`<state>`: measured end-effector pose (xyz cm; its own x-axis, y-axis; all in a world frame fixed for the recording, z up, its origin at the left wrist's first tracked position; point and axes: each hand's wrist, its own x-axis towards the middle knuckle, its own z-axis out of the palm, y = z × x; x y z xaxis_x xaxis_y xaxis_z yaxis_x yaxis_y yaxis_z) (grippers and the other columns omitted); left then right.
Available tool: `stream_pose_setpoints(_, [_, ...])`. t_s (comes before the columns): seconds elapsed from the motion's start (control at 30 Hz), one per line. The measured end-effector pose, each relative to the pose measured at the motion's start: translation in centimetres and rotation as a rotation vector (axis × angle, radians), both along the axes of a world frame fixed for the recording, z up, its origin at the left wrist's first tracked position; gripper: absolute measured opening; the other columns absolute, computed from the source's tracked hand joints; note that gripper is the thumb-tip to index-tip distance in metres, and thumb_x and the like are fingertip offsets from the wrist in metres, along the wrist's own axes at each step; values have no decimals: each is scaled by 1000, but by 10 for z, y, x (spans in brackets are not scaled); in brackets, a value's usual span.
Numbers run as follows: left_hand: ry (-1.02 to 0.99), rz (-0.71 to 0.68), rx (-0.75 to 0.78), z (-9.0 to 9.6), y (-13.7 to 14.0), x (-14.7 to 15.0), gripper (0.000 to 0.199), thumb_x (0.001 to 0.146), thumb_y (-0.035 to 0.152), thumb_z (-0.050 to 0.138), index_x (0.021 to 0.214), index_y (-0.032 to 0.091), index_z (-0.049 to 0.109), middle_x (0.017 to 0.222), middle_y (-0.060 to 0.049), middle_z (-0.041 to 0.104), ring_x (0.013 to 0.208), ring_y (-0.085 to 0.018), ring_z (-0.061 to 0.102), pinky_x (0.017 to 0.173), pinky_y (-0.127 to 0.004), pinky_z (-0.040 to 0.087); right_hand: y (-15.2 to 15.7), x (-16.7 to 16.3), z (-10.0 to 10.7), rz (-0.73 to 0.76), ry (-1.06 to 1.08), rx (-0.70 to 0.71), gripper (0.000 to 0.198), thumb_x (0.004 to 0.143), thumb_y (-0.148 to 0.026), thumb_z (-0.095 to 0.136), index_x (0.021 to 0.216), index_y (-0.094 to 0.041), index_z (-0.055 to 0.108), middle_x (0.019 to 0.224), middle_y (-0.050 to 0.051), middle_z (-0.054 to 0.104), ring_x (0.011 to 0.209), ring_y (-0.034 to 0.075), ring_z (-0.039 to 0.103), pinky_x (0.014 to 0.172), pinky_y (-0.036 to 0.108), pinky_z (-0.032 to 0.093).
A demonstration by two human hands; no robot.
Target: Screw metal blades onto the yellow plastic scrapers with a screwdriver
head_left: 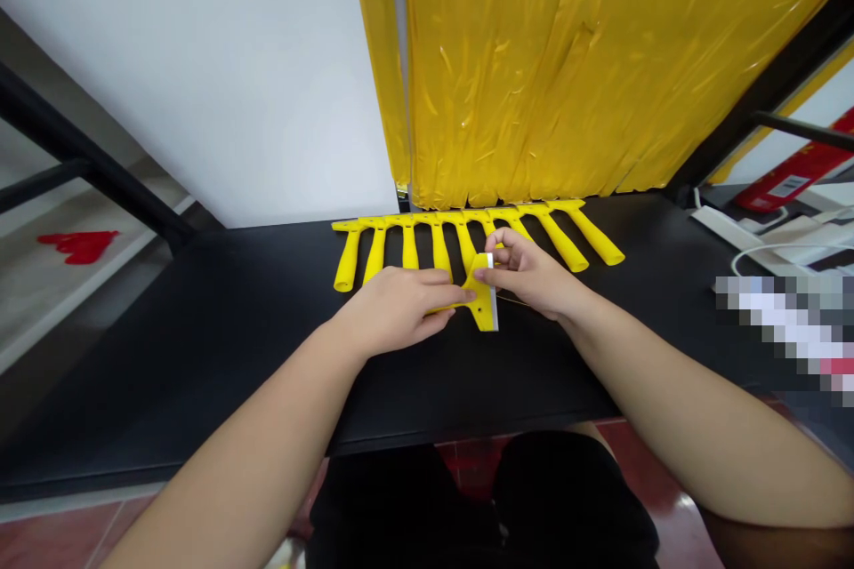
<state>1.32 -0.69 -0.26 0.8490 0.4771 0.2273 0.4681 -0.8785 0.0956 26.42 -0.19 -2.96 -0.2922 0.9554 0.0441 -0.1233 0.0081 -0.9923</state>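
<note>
Over the black bench, both hands hold one yellow T-shaped scraper (481, 307), which has a pale strip (494, 293) along the straight edge of its head. My left hand (406, 307) is closed round the handle, mostly covering it, with the head pointing right. My right hand (527, 271) pinches the upper end of the head between thumb and fingers, at the pale strip. Just behind the hands lies a row of several similar yellow scrapers (409, 244), side by side, heads toward the wall and handles toward me. My hands hide parts of some of them.
The black bench (220, 356) runs across in front of my knees. Yellow plastic sheeting (534, 62) and a white panel (233, 62) stand behind it. Black metal bars (100, 151) flank both sides. White items with a cable (767, 240) lie at right, beside a blurred-out patch.
</note>
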Motion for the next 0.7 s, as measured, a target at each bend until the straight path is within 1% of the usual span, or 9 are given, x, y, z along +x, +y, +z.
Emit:
stream_pose_setpoints(0.2, [4,-3,14,0,0,-1,34,106,27,55,136,33,69,105,0,74,90,-16,72,68,-27,49,-1,-2,3,5,-30,-134,52,68,-29,94,96,-25,51,67,-11,53,58,8,47,56,23,38])
stream_pose_setpoints(0.3, [-1,-4,18,0,1,-1,34,106,26,54,136,32,69,105,0,74,88,-16,72,68,-27,50,-1,-2,4,-10,-26,-171,52,67,-29,95,96,-25,52,71,-10,54,60,9,50,59,25,42])
stream_pose_setpoints(0.43, [-2,3,13,0,0,-1,34,106,27,54,136,32,69,104,0,74,88,-16,72,68,-27,50,0,-2,4,10,21,-206,52,67,-30,95,96,-25,53,75,-8,57,65,11,55,64,28,48])
stream_pose_setpoints(0.6, [19,11,9,1,-1,0,34,106,27,55,137,33,68,103,1,74,88,-16,72,67,-27,48,-2,-5,7,13,78,-252,51,65,-28,95,94,-25,53,75,-8,59,67,11,56,66,27,50])
stream_pose_setpoints(0.7, [15,18,14,1,-1,0,34,105,26,55,136,33,69,104,1,74,88,-16,72,67,-27,48,-3,-7,7,-3,69,-234,51,66,-27,94,94,-24,52,77,-7,59,68,11,56,66,26,49])
